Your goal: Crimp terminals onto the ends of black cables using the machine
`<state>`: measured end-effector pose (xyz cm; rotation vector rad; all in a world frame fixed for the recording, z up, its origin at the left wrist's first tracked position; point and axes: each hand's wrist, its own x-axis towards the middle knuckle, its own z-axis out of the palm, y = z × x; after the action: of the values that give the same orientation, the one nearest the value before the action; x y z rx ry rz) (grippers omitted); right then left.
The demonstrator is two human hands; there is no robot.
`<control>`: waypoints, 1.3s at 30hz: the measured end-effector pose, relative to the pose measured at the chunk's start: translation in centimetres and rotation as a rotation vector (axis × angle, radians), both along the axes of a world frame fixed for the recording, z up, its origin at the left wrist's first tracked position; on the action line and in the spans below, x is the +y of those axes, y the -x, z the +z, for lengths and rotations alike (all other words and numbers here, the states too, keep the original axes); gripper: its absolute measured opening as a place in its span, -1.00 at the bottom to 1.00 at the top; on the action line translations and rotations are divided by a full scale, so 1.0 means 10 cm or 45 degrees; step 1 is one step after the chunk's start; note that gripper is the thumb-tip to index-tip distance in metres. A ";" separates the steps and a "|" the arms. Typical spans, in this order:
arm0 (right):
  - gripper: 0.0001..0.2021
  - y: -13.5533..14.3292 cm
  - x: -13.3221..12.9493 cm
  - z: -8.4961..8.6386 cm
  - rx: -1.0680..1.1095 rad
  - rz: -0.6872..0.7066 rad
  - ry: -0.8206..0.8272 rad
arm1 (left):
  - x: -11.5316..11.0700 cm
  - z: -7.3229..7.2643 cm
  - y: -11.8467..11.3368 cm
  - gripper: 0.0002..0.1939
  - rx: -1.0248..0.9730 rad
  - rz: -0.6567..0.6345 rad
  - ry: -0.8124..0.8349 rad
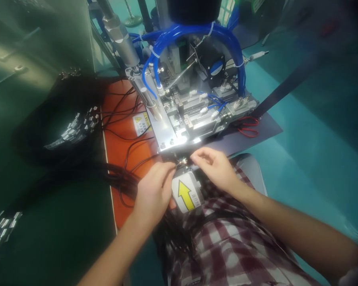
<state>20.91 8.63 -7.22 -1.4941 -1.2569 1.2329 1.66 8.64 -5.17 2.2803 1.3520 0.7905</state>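
Note:
In front of the machine (pixel 167 133), my left hand (pixel 155 188) is closed in a pinch at the end of a thin black cable. A small shiny metal end piece (pixel 183 161) shows just past its fingertips, with fine wires by it. My right hand (pixel 216 167) comes in from the other side, thumb and fingers pinched together close to those wires. Whether anything is between its fingertips is too small to tell. Below the hands is a white box (pixel 179 198) marked with a yellow arrow.
Black cables (pixel 123 174) run across the orange mat (pixel 115 139) on the left. Bundles with shiny metal ends (pixel 80 129) lie on a dark green surface. Blue air hoses (pixel 193 29) arch over the machine. Red-handled scissors (pixel 249 126) lie at its right side.

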 end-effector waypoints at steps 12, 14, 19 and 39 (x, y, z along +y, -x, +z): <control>-0.86 0.09 -0.03 -0.04 0.227 -0.008 0.165 | 0.05 0.00 0.00 -0.86 0.050 -0.044 0.035; -0.86 0.09 -0.02 -0.03 0.273 -0.012 0.175 | 0.07 0.01 -0.01 -0.84 0.067 -0.052 0.013; -0.88 0.09 0.02 -0.03 0.322 0.017 0.178 | 0.10 0.02 -0.01 -0.82 0.075 -0.083 0.004; -0.90 0.04 0.07 0.02 -0.067 0.146 0.031 | 0.11 -0.04 0.03 -0.75 0.171 -0.173 -0.102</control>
<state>20.49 9.37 -7.00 -1.4980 -1.3834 1.2946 1.38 9.77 -5.61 2.4976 1.2249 0.6687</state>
